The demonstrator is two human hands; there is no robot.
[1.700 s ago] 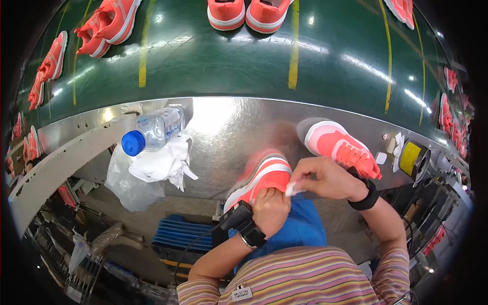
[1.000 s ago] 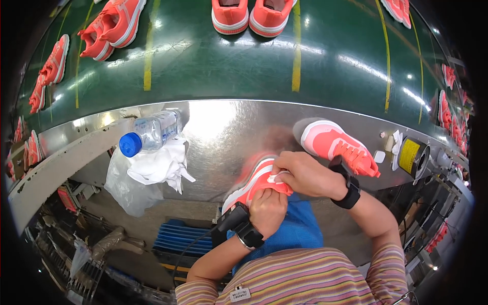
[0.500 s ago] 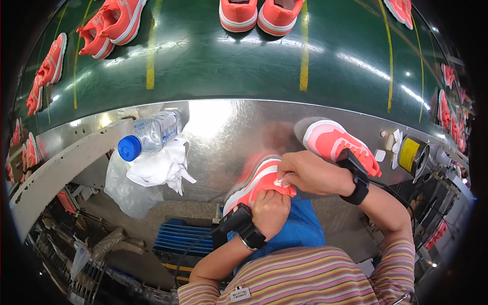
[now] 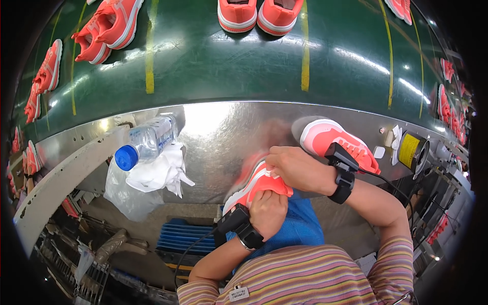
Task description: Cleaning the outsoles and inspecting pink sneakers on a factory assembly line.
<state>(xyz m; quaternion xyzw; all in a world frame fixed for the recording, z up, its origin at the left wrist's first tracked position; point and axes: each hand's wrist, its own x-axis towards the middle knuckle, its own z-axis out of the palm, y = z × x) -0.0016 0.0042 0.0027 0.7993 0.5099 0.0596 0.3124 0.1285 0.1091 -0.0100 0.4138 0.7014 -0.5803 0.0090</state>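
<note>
Labels first: white tag (image 4: 238, 293) on the striped shirt (image 4: 315, 274) has dark print, upside down; clear bottle (image 4: 161, 133) with blue cap has blue print, too small to make out; yellow label (image 4: 407, 151) on the spool (image 4: 421, 158) at the metal tabletop's (image 4: 223, 142) right end, also too small. Coral sneaker (image 4: 254, 187) with white sole is at the tabletop's near edge, about mid-length. Left hand (image 4: 269, 214) grips its collar, fingers curled in. Right hand (image 4: 300, 170) has bent fingertips on its side, hiding part of the upper; white shows under them, cannot tell whether it pinches anything. Second coral sneaker (image 4: 325, 138) rests just beyond the right wrist, partly covered by a black wrist device (image 4: 342, 156) with a cable (image 4: 394, 186). Bottle lies toward the tabletop's left end, white cloth (image 4: 158, 173) against it, plastic bag (image 4: 129, 198) hanging past the near edge. Green conveyor belt (image 4: 229, 66) along the far edge carries more coral sneakers (image 4: 237, 16).
</note>
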